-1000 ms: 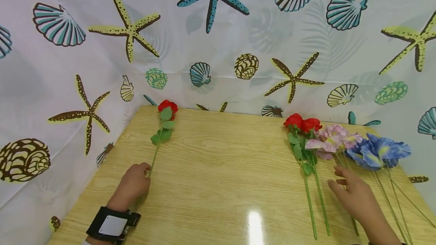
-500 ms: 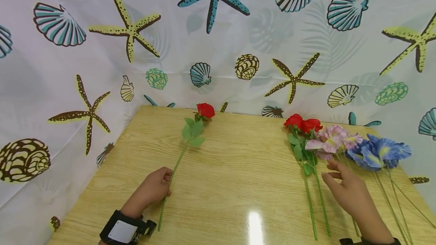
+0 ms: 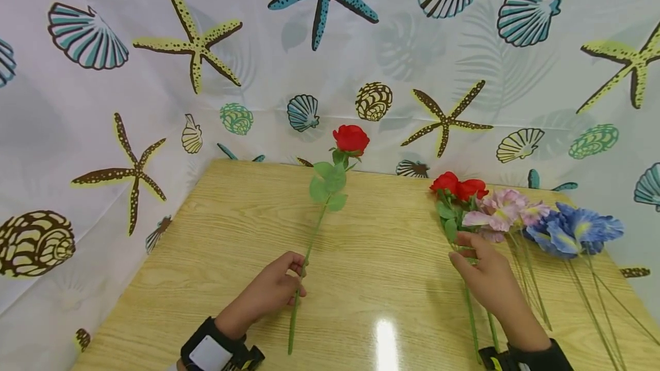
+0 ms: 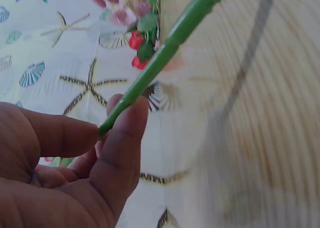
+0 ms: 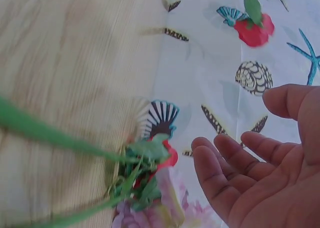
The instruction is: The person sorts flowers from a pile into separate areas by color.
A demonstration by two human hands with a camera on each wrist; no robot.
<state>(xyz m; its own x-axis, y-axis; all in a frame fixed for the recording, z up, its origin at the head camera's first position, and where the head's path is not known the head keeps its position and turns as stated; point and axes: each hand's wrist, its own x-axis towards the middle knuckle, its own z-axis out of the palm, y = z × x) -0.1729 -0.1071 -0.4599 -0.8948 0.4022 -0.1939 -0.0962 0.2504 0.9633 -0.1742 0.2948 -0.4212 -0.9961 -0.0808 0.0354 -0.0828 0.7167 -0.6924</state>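
A single red rose with green leaves tilts up above the table in the head view. My left hand pinches its green stem between thumb and fingers, low on the stem. The right hand hovers over the stems of two more red roses lying at the right. In the right wrist view that hand's fingers are loosely bent with nothing between them. Pink irises lie beside those roses, partly overlapping their leaves.
Blue irises with thin stems lie at the far right of the wooden table. A white cloth printed with starfish and shells hangs behind and along the left side. Both wrists wear black straps.
The left hand has carried the rose rightward and raised it from the left of the table. My right hand has shifted left, from the pink irises' stems to over the red roses' stems.
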